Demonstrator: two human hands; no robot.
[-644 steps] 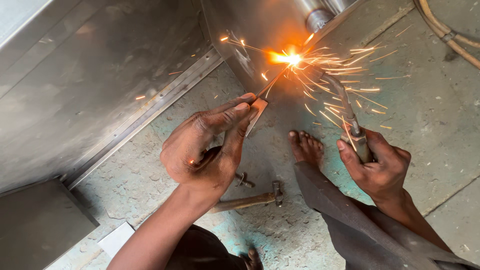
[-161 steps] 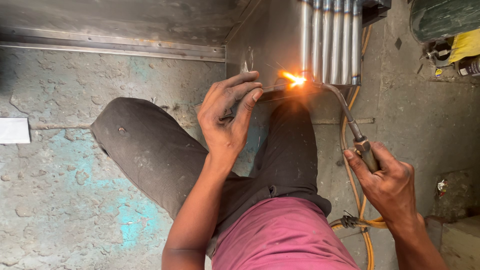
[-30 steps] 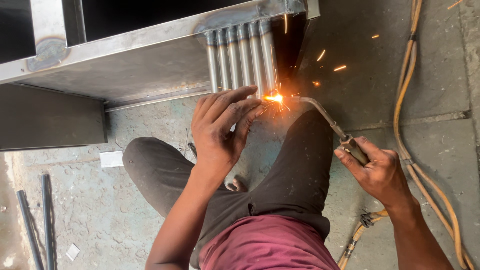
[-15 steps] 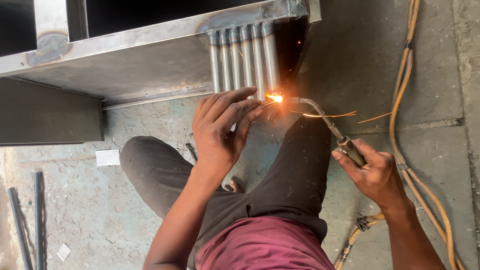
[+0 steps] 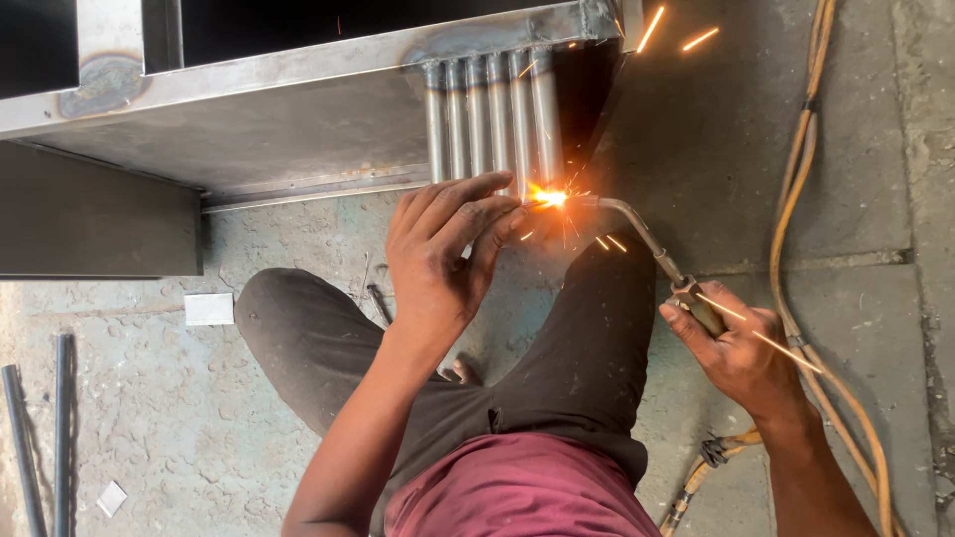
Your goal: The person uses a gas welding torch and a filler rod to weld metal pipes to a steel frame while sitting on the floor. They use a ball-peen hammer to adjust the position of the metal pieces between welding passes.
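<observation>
My left hand (image 5: 443,254) is raised in front of me, its fingers bunched and pointing at a bright flame (image 5: 549,197). The fingers pinch a thin filler rod, almost all of it hidden beneath them. My right hand (image 5: 741,353) grips the handle of a gas torch (image 5: 642,234). The torch's bent neck reaches left to the flame. The flame burns at the lower end of a row of steel tubes (image 5: 487,119), which are set in a steel frame (image 5: 298,70). Sparks fly up and to the right.
I squat on a concrete floor (image 5: 149,418) with my dark-trousered knees (image 5: 298,318) under both arms. Yellow hoses (image 5: 806,199) run down the right side to the torch. Two dark metal bars (image 5: 40,438) lie at the far left, with a white scrap (image 5: 209,308) near them.
Both hands hold nearly the same pose at the flame. New sparks shoot up and right. The view has drifted slightly.
</observation>
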